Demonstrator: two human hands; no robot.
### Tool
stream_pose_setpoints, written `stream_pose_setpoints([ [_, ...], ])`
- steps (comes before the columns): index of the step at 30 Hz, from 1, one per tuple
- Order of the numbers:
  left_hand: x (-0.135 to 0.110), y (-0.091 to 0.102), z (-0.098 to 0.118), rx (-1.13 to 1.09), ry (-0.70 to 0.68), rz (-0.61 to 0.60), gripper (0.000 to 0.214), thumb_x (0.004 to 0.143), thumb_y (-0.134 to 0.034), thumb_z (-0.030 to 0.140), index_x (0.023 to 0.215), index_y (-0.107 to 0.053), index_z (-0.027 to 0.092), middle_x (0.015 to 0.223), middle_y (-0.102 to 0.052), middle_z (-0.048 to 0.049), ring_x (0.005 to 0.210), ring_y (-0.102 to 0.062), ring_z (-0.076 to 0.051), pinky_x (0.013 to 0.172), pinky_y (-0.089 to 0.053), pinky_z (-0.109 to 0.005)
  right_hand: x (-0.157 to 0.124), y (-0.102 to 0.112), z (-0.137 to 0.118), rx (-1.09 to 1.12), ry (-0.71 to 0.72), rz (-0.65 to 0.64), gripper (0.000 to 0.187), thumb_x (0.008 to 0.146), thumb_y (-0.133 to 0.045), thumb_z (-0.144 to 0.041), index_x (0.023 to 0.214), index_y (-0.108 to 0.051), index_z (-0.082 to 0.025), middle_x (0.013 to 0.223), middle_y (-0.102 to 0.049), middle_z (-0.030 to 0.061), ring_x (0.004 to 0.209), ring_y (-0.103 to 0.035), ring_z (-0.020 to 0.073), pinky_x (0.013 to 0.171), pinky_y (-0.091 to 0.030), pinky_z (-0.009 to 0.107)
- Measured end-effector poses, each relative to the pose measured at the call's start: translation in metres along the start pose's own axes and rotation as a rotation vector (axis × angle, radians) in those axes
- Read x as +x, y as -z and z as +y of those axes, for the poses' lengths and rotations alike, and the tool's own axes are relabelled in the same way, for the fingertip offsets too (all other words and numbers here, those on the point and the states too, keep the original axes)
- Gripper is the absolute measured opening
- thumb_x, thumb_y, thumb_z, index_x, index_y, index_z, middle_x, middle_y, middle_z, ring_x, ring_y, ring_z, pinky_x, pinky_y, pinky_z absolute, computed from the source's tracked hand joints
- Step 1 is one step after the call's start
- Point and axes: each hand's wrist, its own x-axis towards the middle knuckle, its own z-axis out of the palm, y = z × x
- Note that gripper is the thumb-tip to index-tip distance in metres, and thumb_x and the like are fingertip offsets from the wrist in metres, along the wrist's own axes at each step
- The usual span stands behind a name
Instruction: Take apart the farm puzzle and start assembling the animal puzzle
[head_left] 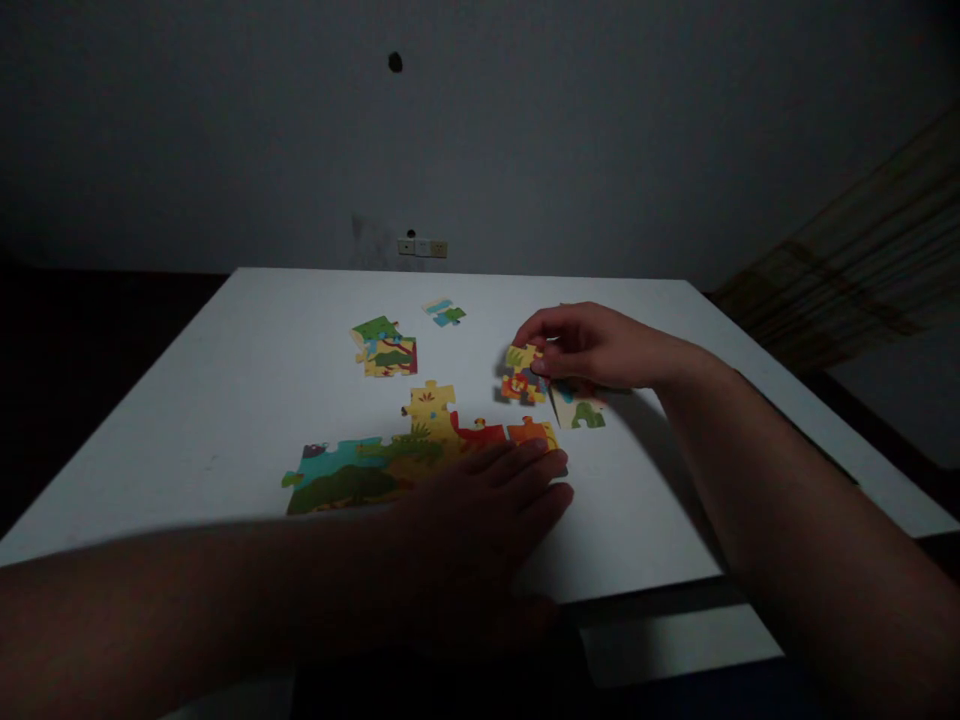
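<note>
My right hand (581, 345) pinches a jigsaw puzzle piece (519, 384) with a lion's face on it, a little above the table. Close under that hand lies a pale piece with a green shape (583, 410). My left hand (487, 500) rests flat, fingers stretched out, over the lower right part of a joined puzzle section (345, 485). Turquoise, green and yellow show on this section. An orange piece (531, 432) sits at its right end, by my left fingertips. My left hand and forearm hide much of the section's lower edge.
Overlapping loose pieces (390, 355) lie on the white table (187, 400), left of centre. Farther back is a blue and green piece (444, 312). Behind the table stands a grey wall with sockets (422, 247). A striped curtain (832, 270) hangs at the right.
</note>
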Motion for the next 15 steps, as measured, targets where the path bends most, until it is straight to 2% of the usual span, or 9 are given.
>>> stream_pose_setpoints([
  [4, 0.001, 0.004, 0.005, 0.001, 0.024, -0.008, 0.085, 0.101, -0.070, 0.063, 0.171, -0.056, 0.016, 0.184, -0.049, -0.0207, 0.174, -0.043, -0.043, 0.141, -0.044, -0.060, -0.001, -0.011, 0.006, -0.050, 0.039, -0.064, 0.043, 0.095, -0.080, -0.052, 0.127, -0.082, -0.023, 0.103, -0.082, 0.0063, 0.085, -0.070, 0.0232, 0.075, -0.052, 0.034],
  [8, 0.004, 0.006, 0.013, 0.060, 0.057, 0.000, 0.080, 0.104, -0.066, 0.062, 0.165, -0.061, 0.010, 0.183, -0.049, -0.0234, 0.173, -0.043, -0.043, 0.141, -0.044, -0.057, -0.004, -0.011, 0.009, -0.127, 0.056, -0.063, 0.044, 0.099, -0.076, -0.050, 0.133, -0.084, -0.023, 0.107, -0.083, 0.0076, 0.089, -0.071, 0.0247, 0.081, -0.054, 0.037],
  [10, 0.006, 0.003, 0.015, 0.084, 0.062, 0.010, 0.079, 0.105, -0.063, 0.063, 0.164, -0.061, 0.011, 0.183, -0.050, -0.0218, 0.173, -0.045, -0.041, 0.141, -0.044, -0.055, -0.006, -0.011, 0.010, -0.142, 0.051, -0.074, 0.045, 0.100, -0.076, -0.049, 0.136, -0.084, -0.024, 0.107, -0.083, 0.0076, 0.088, -0.071, 0.0250, 0.080, -0.054, 0.038],
  [12, 0.007, 0.000, 0.014, 0.098, 0.043, 0.024, 0.081, 0.105, -0.060, 0.065, 0.166, -0.059, 0.012, 0.182, -0.051, -0.0211, 0.171, -0.047, -0.040, 0.141, -0.045, -0.055, -0.006, -0.012, 0.010, -0.147, 0.057, -0.094, 0.045, 0.100, -0.077, -0.048, 0.138, -0.084, -0.026, 0.108, -0.083, 0.0076, 0.089, -0.071, 0.0256, 0.080, -0.055, 0.039],
  [15, 0.008, -0.003, 0.012, 0.116, 0.034, 0.021, 0.085, 0.106, -0.059, 0.065, 0.167, -0.057, 0.006, 0.182, -0.050, -0.0242, 0.170, -0.049, -0.042, 0.139, -0.046, -0.057, -0.005, -0.017, 0.006, -0.161, 0.108, -0.094, 0.043, 0.098, -0.080, -0.044, 0.138, -0.086, -0.029, 0.118, -0.085, 0.0089, 0.099, -0.074, 0.0283, 0.088, -0.058, 0.041],
])
